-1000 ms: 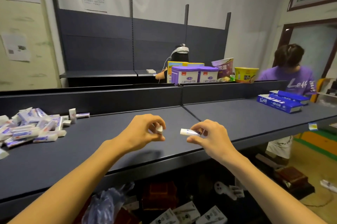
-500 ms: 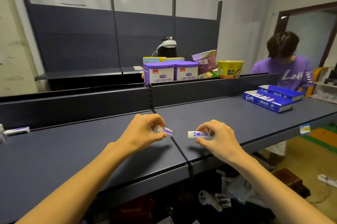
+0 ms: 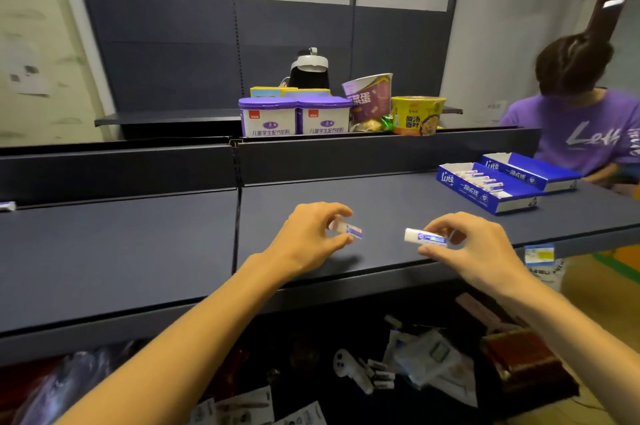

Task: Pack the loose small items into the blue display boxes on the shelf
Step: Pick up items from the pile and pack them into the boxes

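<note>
Both hands are pinching one small white-and-blue tube each, long axes lying crosswise: right hand (image 3: pixel 474 248) gripping its tube (image 3: pixel 425 237), left hand (image 3: pixel 311 234) gripping its own (image 3: pixel 346 229). The open blue cardboard display boxes (image 3: pixel 485 187) are sitting at two o'clock, nearer the right hand, across bare dark shelf (image 3: pixel 346 189); nothing is intervening.

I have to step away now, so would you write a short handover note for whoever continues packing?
Left hand: pinches one small tube.
Right hand: pinches a second tube.
Both are above the shelf.
Nearer blue display box, far right, already holds a row of tubes; the box behind it shows none from here.
Left: carry both tubes right and slot them in.
</note>
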